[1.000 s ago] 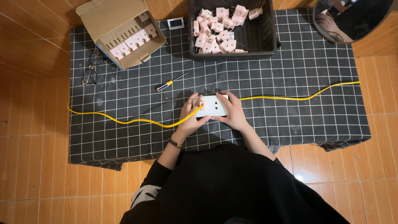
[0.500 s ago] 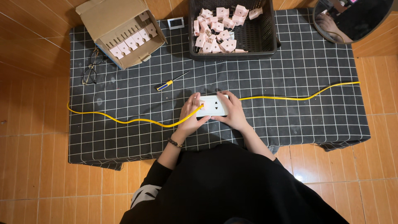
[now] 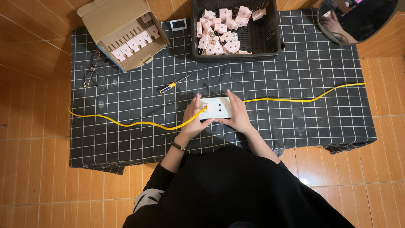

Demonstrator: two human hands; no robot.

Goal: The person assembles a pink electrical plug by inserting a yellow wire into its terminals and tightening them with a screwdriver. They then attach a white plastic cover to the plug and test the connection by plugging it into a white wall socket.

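Change from a second ago: hardly any; both hands stay clamped on the white socket plate, and the cable, screwdriver, box and basket lie where they lay.
Left hand [image 3: 193,120]: curled round the left end of the socket plate [image 3: 217,107], fingers over its top edge and thumb at its near edge; a dark beaded bracelet [image 3: 178,146] sits on the wrist.
Right hand [image 3: 237,114]: laid flat against the plate's right end, fingers spread over it, closed on the plate together with the left.
Socket plate: a smooth white plastic rectangle with dark pin holes in its face, lying near the middle of the table, nearer its front edge than its back.
Yellow cable [image 3: 139,123]: thin, glossy, running in loose waves from the table's left edge to the plate, then on from behind the right hand to the right edge.
Tablecloth [image 3: 303,63]: dark fabric with a white grid of squares, hanging over the table's edges.
Screwdriver [image 3: 174,83]: slim metal shaft, blue and yellow handle, lying aslant behind the hands, apart from them.
Cardboard box [image 3: 122,31]: open, flaps up, at the back left corner, with a row of pale pink plastic parts inside.
Black basket [image 3: 270,38]: slotted plastic, at the back edge, with a loose heap of the same pink parts.
Glasses [image 3: 93,69]: thin dark frame, by the left edge.
Floor [image 3: 33,169]: orange-brown tiles.
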